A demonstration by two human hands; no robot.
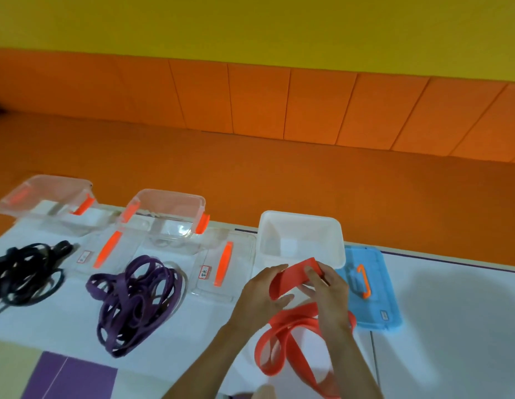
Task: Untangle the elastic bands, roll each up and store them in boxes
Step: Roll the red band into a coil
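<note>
Red elastic band [293, 274], seemingly soft, light and springy, is being pinched at its flat end, the likeliest place to start rolling, in the curled grip of both left hand [259, 295] and right hand [328, 292], its slack loops lying on the bench [452, 312] at 6 o'clock from the white box [299, 216].

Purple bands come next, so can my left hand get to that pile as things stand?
Probably not yet: the left hand holds the red band. Only flat table lies between it and the purple bands, so the way looks free once it lets go.
</note>
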